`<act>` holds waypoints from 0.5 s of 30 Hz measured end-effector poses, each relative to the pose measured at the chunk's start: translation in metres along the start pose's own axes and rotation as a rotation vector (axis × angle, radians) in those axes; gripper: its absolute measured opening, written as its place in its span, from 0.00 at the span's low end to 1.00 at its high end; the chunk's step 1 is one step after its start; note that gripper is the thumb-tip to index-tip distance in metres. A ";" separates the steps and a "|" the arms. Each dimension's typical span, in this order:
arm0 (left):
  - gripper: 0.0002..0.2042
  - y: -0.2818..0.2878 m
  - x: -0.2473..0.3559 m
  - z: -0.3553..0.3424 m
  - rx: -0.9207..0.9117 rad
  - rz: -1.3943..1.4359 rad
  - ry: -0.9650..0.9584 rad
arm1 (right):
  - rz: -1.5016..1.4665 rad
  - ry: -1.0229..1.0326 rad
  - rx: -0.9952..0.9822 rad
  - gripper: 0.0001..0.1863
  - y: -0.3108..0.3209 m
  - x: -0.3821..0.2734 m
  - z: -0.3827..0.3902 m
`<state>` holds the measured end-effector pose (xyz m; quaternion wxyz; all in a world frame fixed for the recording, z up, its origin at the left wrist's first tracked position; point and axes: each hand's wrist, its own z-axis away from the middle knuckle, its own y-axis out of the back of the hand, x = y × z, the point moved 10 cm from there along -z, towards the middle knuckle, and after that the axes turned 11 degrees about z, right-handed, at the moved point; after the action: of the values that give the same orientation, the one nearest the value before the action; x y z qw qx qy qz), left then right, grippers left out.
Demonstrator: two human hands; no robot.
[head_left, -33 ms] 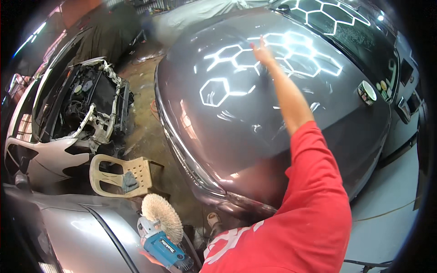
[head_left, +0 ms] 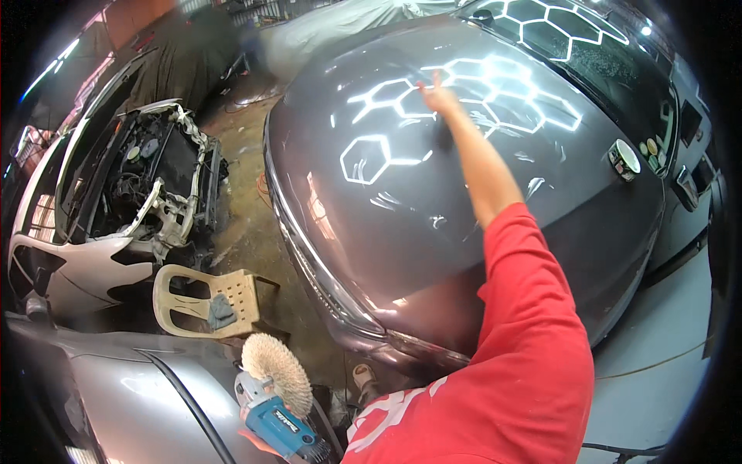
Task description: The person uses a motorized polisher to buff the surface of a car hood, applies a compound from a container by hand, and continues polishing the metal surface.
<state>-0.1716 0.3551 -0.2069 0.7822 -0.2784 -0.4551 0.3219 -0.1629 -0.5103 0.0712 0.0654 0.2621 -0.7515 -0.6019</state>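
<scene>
My right arm, in a red sleeve, stretches over the dark grey car hood (head_left: 371,255). At its end, my right hand (head_left: 439,98) is close to the glossy paint, fingers apart and nothing visible in them; whether the fingertips touch the surface I cannot tell. Pale smears (head_left: 384,202) mark the hood nearer to me. Low on the left, my left hand (head_left: 261,442) is wrapped around a blue and silver polisher (head_left: 280,428), most of the hand hidden beneath it. The polisher carries a shaggy cream wool pad (head_left: 280,375), which is tilted up and away from the hood.
A round tin (head_left: 624,159) stands on the hood near the windshield. To the left are a beige plastic chair (head_left: 247,305) with a grey cloth (head_left: 222,312) on it and a white car (head_left: 100,267) with its engine bay exposed. A silver car panel (head_left: 154,387) lies close beside the polisher.
My right hand has shifted slightly toward me and to the left over the hood. My left hand and the polisher have hardly moved.
</scene>
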 end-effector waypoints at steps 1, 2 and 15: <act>0.48 -0.005 -0.001 0.006 -0.017 -0.022 -0.005 | -0.052 0.121 -0.040 0.49 -0.020 -0.034 -0.002; 0.48 -0.004 0.001 0.002 0.033 -0.035 -0.050 | -0.106 0.238 -0.072 0.48 -0.035 -0.071 0.004; 0.53 -0.022 0.004 -0.022 -0.219 0.079 0.054 | 0.089 1.113 -0.274 0.35 -0.016 -0.203 0.308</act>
<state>-0.1448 0.3410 -0.1984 0.7457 -0.3883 -0.4551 0.2933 -0.1118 -0.1489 0.0180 0.5097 0.4965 -0.5293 -0.4620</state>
